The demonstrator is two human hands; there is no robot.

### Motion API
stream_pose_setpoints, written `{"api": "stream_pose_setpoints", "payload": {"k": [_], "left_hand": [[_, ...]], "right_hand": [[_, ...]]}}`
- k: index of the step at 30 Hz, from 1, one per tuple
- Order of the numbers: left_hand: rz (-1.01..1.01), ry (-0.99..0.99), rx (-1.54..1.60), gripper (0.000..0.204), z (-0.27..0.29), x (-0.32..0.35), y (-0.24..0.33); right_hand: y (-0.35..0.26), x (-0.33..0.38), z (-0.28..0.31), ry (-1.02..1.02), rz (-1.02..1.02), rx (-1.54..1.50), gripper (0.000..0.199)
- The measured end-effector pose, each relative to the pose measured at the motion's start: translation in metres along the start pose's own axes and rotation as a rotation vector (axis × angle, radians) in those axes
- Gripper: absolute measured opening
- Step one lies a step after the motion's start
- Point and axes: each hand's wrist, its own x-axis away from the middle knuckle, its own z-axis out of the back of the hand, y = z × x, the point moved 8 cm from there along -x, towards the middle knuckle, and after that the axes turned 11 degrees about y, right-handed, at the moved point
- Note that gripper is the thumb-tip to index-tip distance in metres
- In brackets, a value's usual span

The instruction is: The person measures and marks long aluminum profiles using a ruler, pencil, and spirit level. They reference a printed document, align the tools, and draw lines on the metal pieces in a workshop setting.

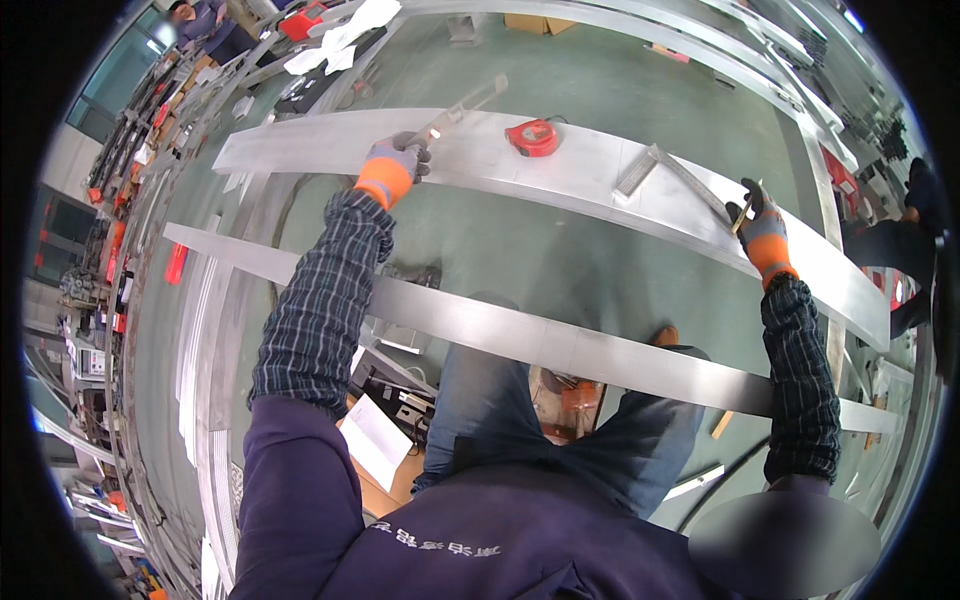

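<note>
My left hand (pixel 393 170), in a grey and orange glove, is closed around one end of a flat metal ruler-like tool (pixel 468 107). Motion blurs that tool, so its exact kind is unclear. Beneath it lies a wide silver metal bar (pixel 570 190) stretching left to right. My right hand (pixel 763 228), gloved alike, grips a thin yellowish pencil (pixel 741 216) over the bar's right part. Close to those fingers, an angled metal square (pixel 690 186) rests on the bar. A red tape measure (pixel 532 138) sits on the bar between my hands.
A narrower metal bar (pixel 540 342) runs parallel, nearer my body, above my legs. White sheets and a black case (pixel 318 88) are at the far left. Another person (pixel 905 225) stands at the right edge, and one more (pixel 210 28) is at the upper left.
</note>
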Motion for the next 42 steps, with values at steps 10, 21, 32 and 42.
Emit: {"api": "stream_pose_setpoints", "payload": {"k": [10, 21, 32, 42], "left_hand": [[-0.131, -0.624, -0.071, 0.043, -0.017, 0.239, 0.118], [-0.120, -0.858, -0.340, 0.039, -0.045, 0.305, 0.089], [-0.731, -0.431, -0.830, 0.048, -0.028, 0.321, 0.112], [-0.973, -0.357, -0.845, 0.054, -0.020, 0.314, 0.092]], "right_hand": [[-0.189, 0.105, 0.166, 0.082, 0.399, -0.400, 0.067], [-0.180, 0.218, 0.157, -0.231, 0.270, -0.409, 0.055], [-0.198, 0.216, 0.145, -0.264, 0.303, -0.356, 0.043], [-0.206, 0.212, 0.129, -0.266, 0.291, -0.427, 0.043]]}}
